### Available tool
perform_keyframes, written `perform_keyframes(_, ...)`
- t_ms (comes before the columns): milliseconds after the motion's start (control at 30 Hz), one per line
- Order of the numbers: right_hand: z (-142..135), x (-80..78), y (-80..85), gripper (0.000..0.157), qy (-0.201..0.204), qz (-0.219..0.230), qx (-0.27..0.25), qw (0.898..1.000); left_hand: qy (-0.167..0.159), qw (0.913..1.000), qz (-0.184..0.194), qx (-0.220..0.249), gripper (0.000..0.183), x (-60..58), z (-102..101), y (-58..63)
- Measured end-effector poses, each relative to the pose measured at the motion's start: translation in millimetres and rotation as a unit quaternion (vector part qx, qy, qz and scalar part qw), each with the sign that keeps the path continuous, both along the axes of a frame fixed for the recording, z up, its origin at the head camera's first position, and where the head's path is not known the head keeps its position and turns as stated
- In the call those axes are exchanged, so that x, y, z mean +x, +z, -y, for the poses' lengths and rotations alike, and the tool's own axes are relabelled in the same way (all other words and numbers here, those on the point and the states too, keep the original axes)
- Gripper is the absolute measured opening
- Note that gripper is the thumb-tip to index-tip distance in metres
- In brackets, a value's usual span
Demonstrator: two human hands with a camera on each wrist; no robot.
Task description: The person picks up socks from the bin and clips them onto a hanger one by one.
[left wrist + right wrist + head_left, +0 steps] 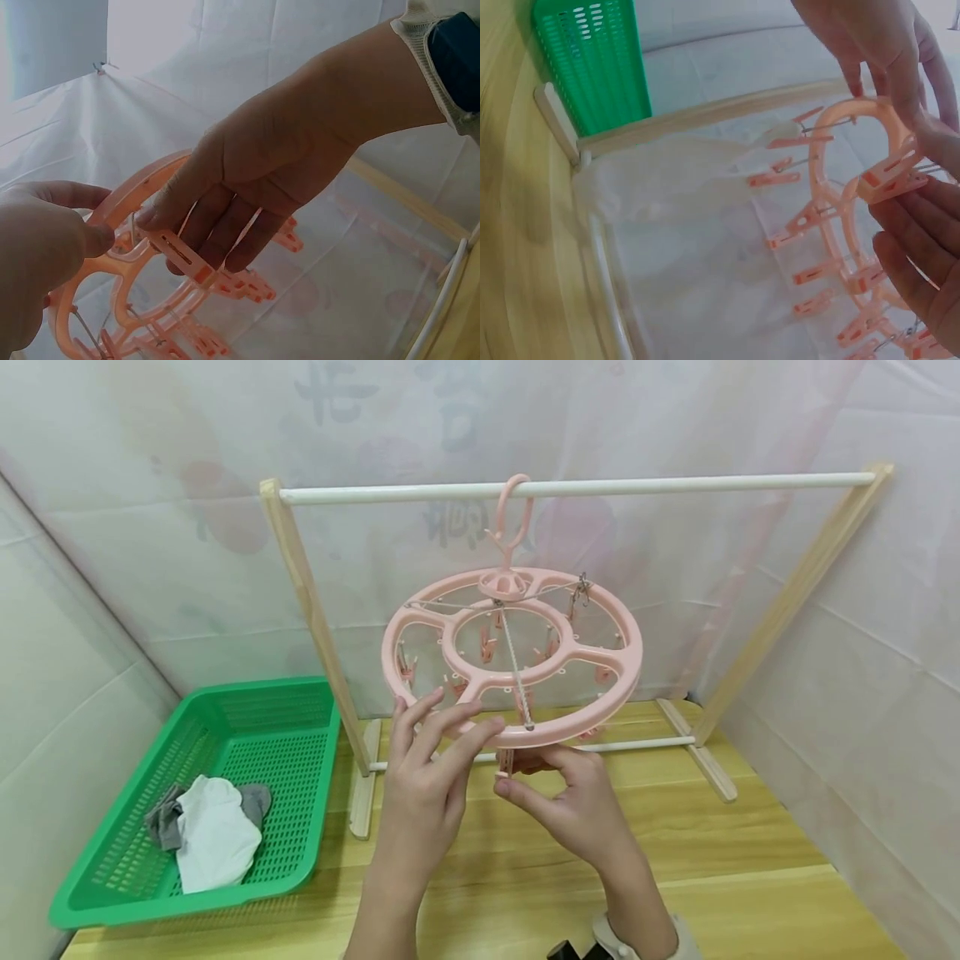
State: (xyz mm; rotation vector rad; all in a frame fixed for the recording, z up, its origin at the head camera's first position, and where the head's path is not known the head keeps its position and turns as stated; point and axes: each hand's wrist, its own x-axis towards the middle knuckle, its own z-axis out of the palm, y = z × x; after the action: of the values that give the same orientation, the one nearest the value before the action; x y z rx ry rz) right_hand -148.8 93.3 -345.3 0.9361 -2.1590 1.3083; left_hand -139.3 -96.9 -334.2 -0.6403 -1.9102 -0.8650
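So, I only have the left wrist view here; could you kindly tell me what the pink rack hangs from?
Observer: In the head view, the rack hangs by its hook from the white top bar.
Operator: Thank you. Is there anything else on the table, please?
Observer: Yes, a green basket sits at the person's left.
Operator: And could you see whether anything lies in it?
Observer: Yes, some white and grey cloth lies bunched inside.
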Motion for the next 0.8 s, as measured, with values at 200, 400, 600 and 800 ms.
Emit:
perform_keyframes(200, -0.1, 4.1, 3.6, 0.029, 0.008, 0.017, -0.015, 1.0, -0.002, 1.0, -0.001, 0.002, 0.029, -0.5, -0.9, 1.6)
perform_keyframes(400, -0.6, 5.7, 3.6, 0.027, 0.006, 0.025, -0.019, 1.0, -0.002, 1.0, -0.003, 0.003, 0.028, -0.4, -1.3, 1.6)
perform_keyframes(600, 0.2, 3.9, 3.4, 0.025, 0.007, 0.003, -0.016, 1.0, -0.002, 1.0, -0.002, 0.002, 0.03, 0.5, -0.3, 1.4)
perform_keyframes(800, 1.2, 1.6, 2.6, 0.021, 0.039, -0.025, -0.035, 0.998, -0.002, 1.0, 0.003, 0.001, 0.033, 1.8, 0.5, 1.9)
